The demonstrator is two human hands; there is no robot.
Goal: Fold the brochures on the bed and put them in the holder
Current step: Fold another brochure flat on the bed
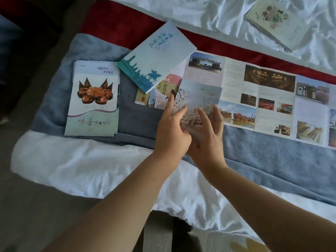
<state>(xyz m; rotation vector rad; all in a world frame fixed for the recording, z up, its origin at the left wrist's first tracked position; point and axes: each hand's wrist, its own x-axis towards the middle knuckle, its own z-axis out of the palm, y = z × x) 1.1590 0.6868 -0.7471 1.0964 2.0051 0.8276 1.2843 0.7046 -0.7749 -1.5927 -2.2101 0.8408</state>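
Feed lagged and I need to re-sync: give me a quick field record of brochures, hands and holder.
unfolded brochure: spread across blue blanket, left end panel at the hands
left hand: on that panel, fingers mostly straight
right hand: same panel, fingers mostly straight
crab brochure: folded, lying apart
skyline brochure: folded, overlapping another
holder: not in view

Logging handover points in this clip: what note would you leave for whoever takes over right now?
Left hand: fingers spread on the blossom panel at the left end of the long brochure.
Right hand: fingers straight against that panel's right side.
Things: the long brochure lies unfolded across the blue blanket. The crab brochure lies folded at left. The skyline brochure lies folded, overlapping smaller leaflets. The holder is not in view.
Done: two brochures look folded.
Left: fold the long brochure, check the leaflets, then load the holder.
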